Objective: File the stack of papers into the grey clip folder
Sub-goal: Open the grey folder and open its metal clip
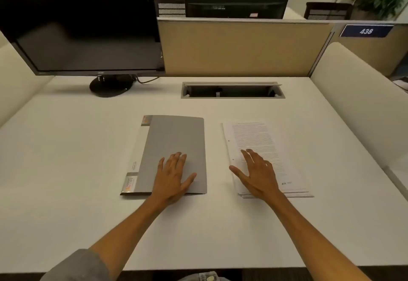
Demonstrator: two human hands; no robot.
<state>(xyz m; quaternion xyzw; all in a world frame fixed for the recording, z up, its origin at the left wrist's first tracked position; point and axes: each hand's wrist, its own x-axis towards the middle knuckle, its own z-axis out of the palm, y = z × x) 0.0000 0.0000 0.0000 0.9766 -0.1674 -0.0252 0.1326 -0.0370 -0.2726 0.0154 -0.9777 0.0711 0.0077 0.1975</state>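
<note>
Both arms reach straight out over the white bench (66,148), palms down. The left hand (173,176) lies flat on the closed grey clip folder (174,144), fingers spread, gripping nothing. The right hand (257,173) rests splayed and loose on the stack of papers (262,139), grasping nothing. One folder, one stack, side by side and apart, the stack on the right. One dark monitor (84,27) stands at the back left.

The surface (198,225) is viewed from head height, forward and steeply downward, closely, through one wide-angle lens.
</note>
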